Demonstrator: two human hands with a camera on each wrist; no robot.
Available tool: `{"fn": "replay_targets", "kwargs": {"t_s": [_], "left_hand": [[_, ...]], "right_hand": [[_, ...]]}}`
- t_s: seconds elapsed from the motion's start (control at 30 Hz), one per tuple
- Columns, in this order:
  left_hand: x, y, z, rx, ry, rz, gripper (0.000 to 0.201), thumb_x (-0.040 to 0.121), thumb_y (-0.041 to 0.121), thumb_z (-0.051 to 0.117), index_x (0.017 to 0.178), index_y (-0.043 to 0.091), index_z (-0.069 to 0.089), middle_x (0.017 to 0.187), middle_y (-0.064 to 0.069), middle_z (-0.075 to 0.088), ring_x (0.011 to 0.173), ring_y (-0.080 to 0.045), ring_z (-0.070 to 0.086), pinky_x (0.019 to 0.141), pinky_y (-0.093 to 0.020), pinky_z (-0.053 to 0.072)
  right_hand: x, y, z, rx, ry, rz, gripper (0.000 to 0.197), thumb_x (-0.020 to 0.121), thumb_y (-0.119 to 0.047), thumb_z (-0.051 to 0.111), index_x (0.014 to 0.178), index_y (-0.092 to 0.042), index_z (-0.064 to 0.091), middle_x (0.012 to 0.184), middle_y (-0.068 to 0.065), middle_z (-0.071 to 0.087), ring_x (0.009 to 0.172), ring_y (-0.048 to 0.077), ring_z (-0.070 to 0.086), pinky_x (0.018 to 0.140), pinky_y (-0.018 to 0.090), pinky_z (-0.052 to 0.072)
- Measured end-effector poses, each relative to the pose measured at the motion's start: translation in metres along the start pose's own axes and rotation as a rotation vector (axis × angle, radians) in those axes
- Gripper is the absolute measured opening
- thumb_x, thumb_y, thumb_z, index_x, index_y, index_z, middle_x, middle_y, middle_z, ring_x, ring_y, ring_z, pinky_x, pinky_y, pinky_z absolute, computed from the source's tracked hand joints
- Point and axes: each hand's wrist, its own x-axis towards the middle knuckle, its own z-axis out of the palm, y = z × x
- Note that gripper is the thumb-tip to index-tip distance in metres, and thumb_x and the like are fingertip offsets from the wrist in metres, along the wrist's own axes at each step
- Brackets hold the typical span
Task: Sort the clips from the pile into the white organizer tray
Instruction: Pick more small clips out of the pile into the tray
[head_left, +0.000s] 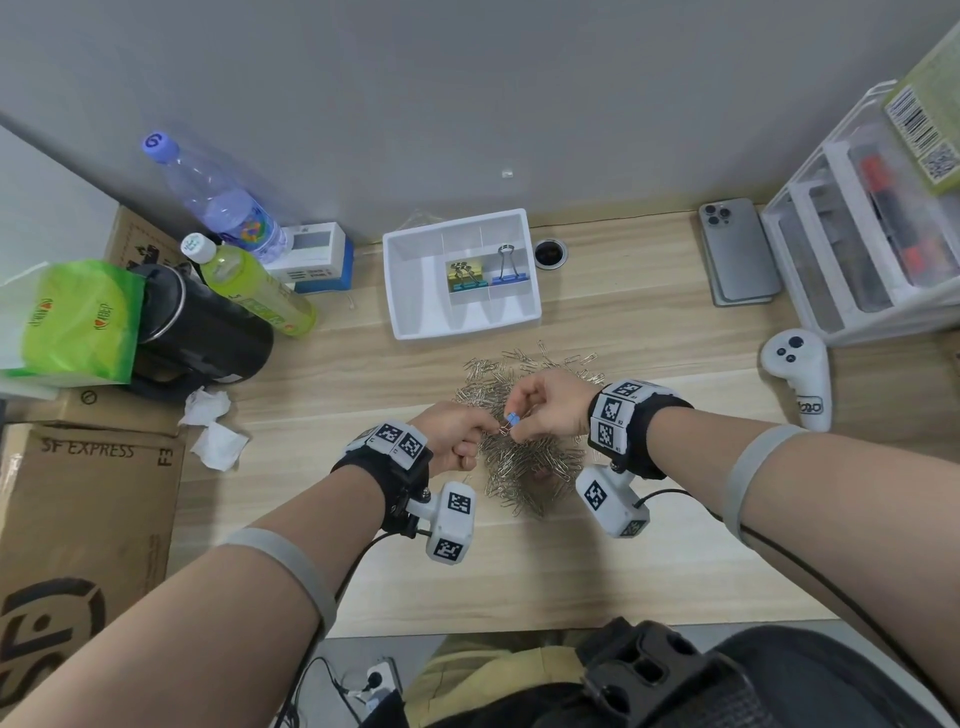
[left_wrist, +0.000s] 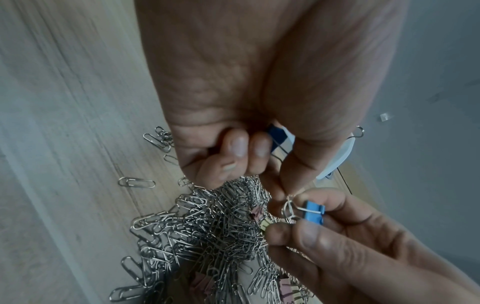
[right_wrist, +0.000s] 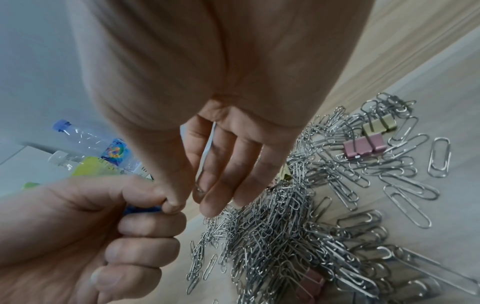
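Looks like the untangle step: a small blue clip (head_left: 512, 419) is held just above the pile (head_left: 524, 457), w/ silver paperclips hooked on its wire handle. Right hand (head_left: 545, 402) pinches the blue body btwn thumb and fingertips, other fingers loosely bent. Left hand (head_left: 451, 437) is curled, thumb and forefinger nipping the wire/paperclips at the clip's end; it also seems to hold a darker blue clip (left_wrist: 276, 135) in the palm, per the left wrist view. Next prob: pull the strays off, then carry it to the tray (head_left: 415, 291), likely the compartment w/ the blue clip already standing in it. Tray sits beyond the pile.
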Motion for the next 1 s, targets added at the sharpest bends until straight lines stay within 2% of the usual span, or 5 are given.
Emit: {"fn": "replay_targets", "kwargs": {"t_s": [0.13, 0.47, 0.73, 0.9, 1.0], "left_hand": [[-0.0007, 0.0009, -0.0001, 0.03, -0.019, 0.017, 0.026, 0.088, 0.005, 0.059, 0.068, 0.016, 0.047, 0.044, 0.007, 0.023, 0.037, -0.008, 0.021, 0.04, -0.021, 0.028], [-0.0021, 0.0009, -0.0011, 0.046, -0.019, 0.025, 0.027, 0.09, 0.003, 0.054, 0.069, 0.017, 0.044, 0.043, 0.007, 0.023, 0.037, -0.009, 0.02, 0.044, -0.021, 0.028], [-0.0022, 0.0007, -0.0001, -0.089, -0.026, -0.026, 0.023, 0.094, 0.009, 0.05, 0.071, 0.013, 0.049, 0.042, 0.008, 0.022, 0.038, -0.008, 0.018, 0.048, -0.023, 0.026], [0.0006, 0.0008, -0.0047, -0.206, -0.002, -0.015, 0.018, 0.094, 0.01, 0.05, 0.076, 0.013, 0.05, 0.042, 0.009, 0.023, 0.035, -0.007, 0.02, 0.044, -0.021, 0.028], [0.0003, -0.0004, -0.0072, -0.127, 0.018, 0.002, 0.02, 0.093, 0.009, 0.055, 0.074, 0.015, 0.049, 0.044, 0.008, 0.023, 0.037, -0.008, 0.02, 0.045, -0.022, 0.028]], "right_hand": [[0.0021, 0.0012, -0.0014, -0.008, 0.011, -0.014, 0.02, 0.073, -0.007, 0.081, 0.084, -0.018, 0.069, 0.078, -0.005, 0.066, 0.074, 0.011, 0.062, 0.081, 0.032, 0.055], [0.0035, 0.0005, 0.0015, -0.007, 0.012, -0.054, 0.02, 0.073, -0.007, 0.082, 0.086, -0.017, 0.07, 0.083, -0.005, 0.067, 0.078, 0.011, 0.063, 0.085, 0.031, 0.054], [0.001, 0.0013, 0.0012, 0.011, 0.021, 0.017, 0.023, 0.073, -0.005, 0.081, 0.082, -0.015, 0.062, 0.065, -0.002, 0.065, 0.053, 0.008, 0.059, 0.052, 0.016, 0.047], [0.0003, 0.0053, 0.001, 0.015, -0.016, 0.027, 0.027, 0.069, -0.007, 0.081, 0.08, -0.018, 0.059, 0.089, 0.014, 0.076, 0.079, 0.029, 0.069, 0.077, 0.041, 0.056], [-0.0013, 0.0073, 0.0017, 0.035, 0.0, 0.054, 0.026, 0.069, -0.007, 0.081, 0.077, -0.018, 0.059, 0.089, 0.017, 0.075, 0.072, 0.022, 0.062, 0.069, 0.039, 0.052]]}}
